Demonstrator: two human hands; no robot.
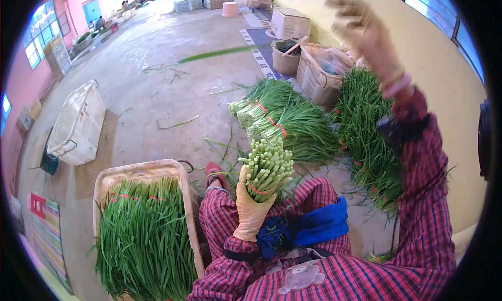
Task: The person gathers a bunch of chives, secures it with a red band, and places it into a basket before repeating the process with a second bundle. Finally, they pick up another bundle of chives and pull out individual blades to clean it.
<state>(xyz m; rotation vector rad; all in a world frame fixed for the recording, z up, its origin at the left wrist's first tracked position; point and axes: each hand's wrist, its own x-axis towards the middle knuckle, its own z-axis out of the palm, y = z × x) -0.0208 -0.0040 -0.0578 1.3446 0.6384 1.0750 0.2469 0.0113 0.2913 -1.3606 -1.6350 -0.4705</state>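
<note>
My left hand (251, 207), in a pale glove, is wrapped round a bundle of green stalks (268, 165) with a red band, cut ends up, above my lap. Raised at the upper right is my gloved right hand (361, 26), blurred, with its fingers apart and nothing seen in them. A long green leaf (217, 54) shows blurred over the floor. Beyond the held bundle lies a pile of banded bundles (293, 120). More greens (363, 139) lie along the wall at the right.
A crate (186, 212) full of banded greens stands left of my legs. Farther left is a white crate (101, 126). Behind the pile stand a bucket (285, 62), a bin with plastic (312, 79) and a white box (291, 25). People sit far back.
</note>
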